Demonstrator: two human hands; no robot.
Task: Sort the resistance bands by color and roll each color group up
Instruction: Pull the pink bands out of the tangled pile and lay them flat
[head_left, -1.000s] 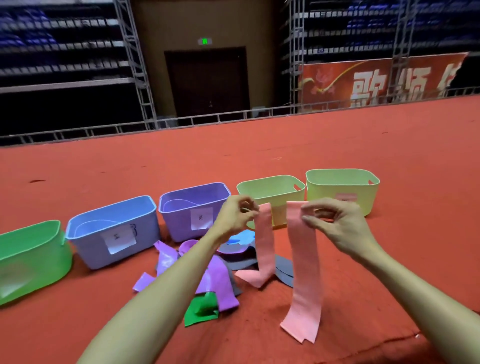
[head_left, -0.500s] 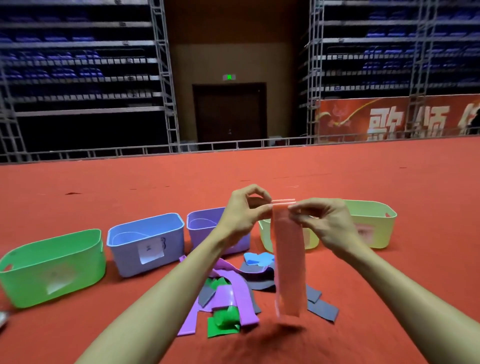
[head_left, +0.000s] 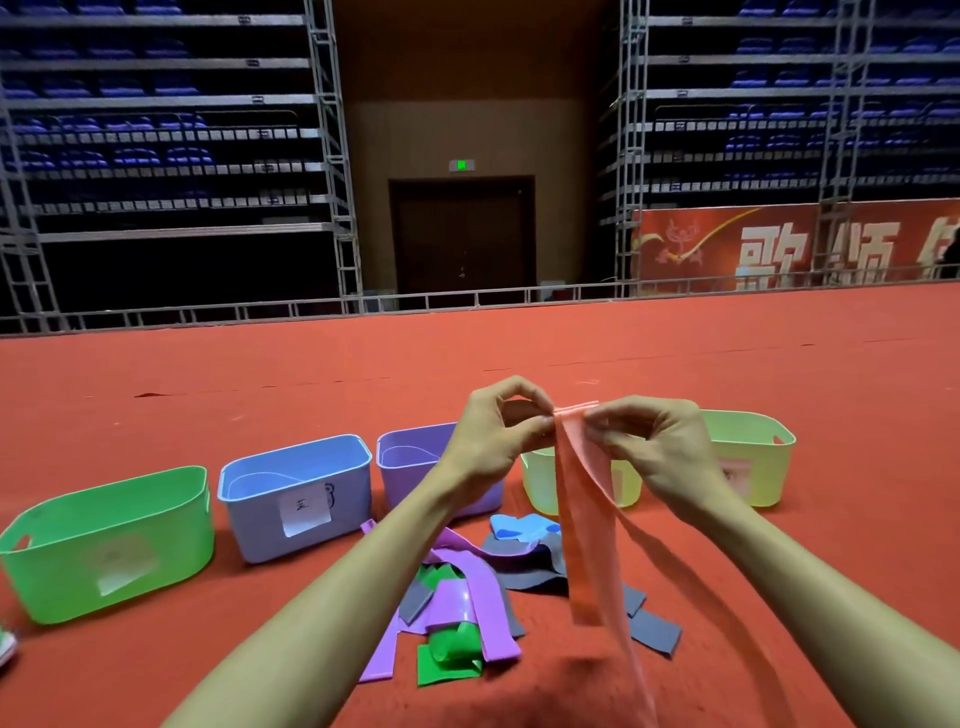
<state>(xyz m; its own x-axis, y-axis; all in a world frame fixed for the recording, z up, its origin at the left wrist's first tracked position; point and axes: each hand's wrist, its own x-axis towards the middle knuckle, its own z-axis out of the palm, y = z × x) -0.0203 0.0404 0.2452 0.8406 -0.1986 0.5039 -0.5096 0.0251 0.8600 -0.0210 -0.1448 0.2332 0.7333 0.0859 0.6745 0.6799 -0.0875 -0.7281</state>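
Two pink bands (head_left: 589, 530) hang together in front of me, their top ends pinched side by side by my left hand (head_left: 493, 431) and my right hand (head_left: 654, 447). Their lower ends dangle over the floor, one longer than the other. Below the hands lies a loose pile on the red carpet: purple bands (head_left: 467, 587), green bands (head_left: 447, 660), grey bands (head_left: 649, 623) and a blue band (head_left: 519, 527).
A row of bins stands behind the pile: green bin (head_left: 104, 540), blue bin (head_left: 296, 493), purple bin (head_left: 410, 457), two yellow-green bins (head_left: 540, 483) (head_left: 753, 457). Red carpet (head_left: 260, 389) stretches to a railing at the back.
The two pink bands, held apart a second ago, have been brought together and lifted; both hands now pinch their top ends as one stack. The view has tilted upward.
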